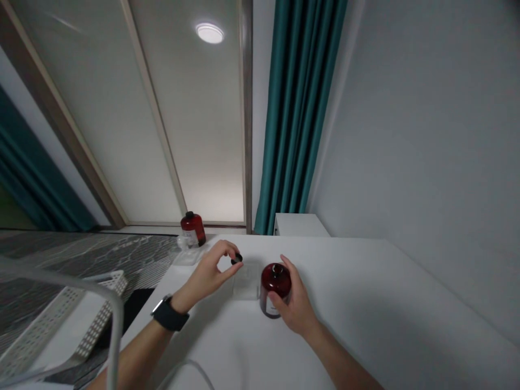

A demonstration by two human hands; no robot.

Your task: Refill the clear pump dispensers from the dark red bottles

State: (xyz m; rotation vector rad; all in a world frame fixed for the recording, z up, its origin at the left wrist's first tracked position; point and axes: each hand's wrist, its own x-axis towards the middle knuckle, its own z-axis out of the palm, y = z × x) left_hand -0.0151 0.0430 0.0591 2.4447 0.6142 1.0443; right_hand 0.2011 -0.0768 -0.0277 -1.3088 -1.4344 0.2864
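My left hand (207,272) pinches a small black cap (236,259) between thumb and forefinger, and a black smartwatch (170,314) sits on that wrist. My right hand (296,306) grips a dark red glass bottle (275,284) standing on the white table (227,346). The bottle's top looks uncapped, though my fingers hide part of it. A clear square block (246,281) lies between my hands. Farther back, near the table's edge, stands a second red bottle (193,228) with a black cap, beside a clear square piece (189,255).
A white perforated basket (69,319) sits low on the left, beyond the table's edge, behind a white tubular frame (109,309). A white cable (184,374) lies at the table's near side. A white cabinet (300,225) stands past the far edge, and a grey wall rises on the right.
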